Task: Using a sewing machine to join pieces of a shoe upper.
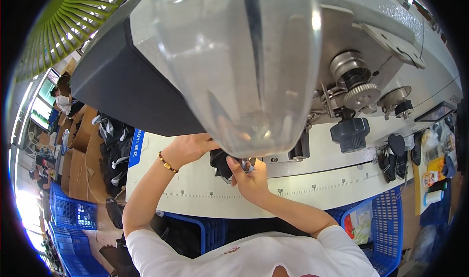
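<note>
Clear plastic shield (239, 76) fronts a big grey sewing machine (391, 18) over a pale, ruler-marked table (303, 189). Below it, left hand (188, 147), fingertips hidden, grip unclear; right hand (251, 181) beside it, fingers curled around something. Between them: black piece (222, 163). Smallest, in the right-hand fingers: silvery metal piece (247, 165).

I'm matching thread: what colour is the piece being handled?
Black; the piece shows best in the head view.

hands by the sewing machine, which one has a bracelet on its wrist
The left hand: a bracelet of dark and gold beads circles its wrist, while the right hand has a bare wrist.
</note>
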